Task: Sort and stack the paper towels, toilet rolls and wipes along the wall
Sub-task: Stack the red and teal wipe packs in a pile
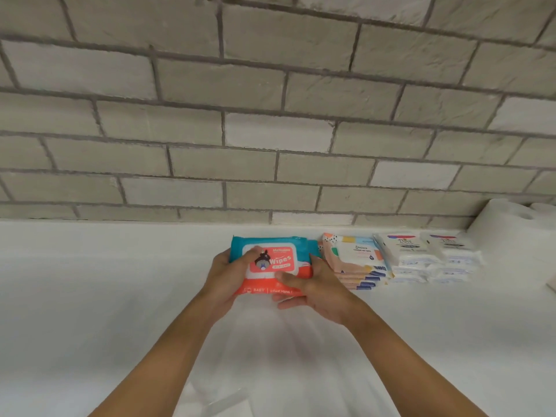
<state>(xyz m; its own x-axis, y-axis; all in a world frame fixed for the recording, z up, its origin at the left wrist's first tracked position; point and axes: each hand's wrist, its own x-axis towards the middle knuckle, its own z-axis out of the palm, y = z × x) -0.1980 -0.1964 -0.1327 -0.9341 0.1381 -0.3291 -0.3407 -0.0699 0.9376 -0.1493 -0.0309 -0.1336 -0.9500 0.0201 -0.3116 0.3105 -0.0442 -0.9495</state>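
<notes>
Close to the grey brick wall [270, 115], on a white top [90, 296], two hands hold a blue and orange baby wipes pack [279, 255]. The left hand [228, 278] grips the left end of the pack. Its thumb lies on top, and its other fingers are hidden under the pack. The right hand [319, 287] grips the right end. Its thumb lies flat across the front, one fingertip curls round the far right edge, and more fingers show under the pack. It is not clear if the pack rests on the white top or is just above it.

Just beside the pack, on its right, is a stack of Stalove wet wipes packs [355, 260] with bright patches. Next to that sits a first stack of white Dove wipes packs [403, 254], and a second Dove stack [451, 251] is right beside it. Far right, a white paper towel roll [499, 227] stands up by the wall, with another roll [546, 212] beside it.
</notes>
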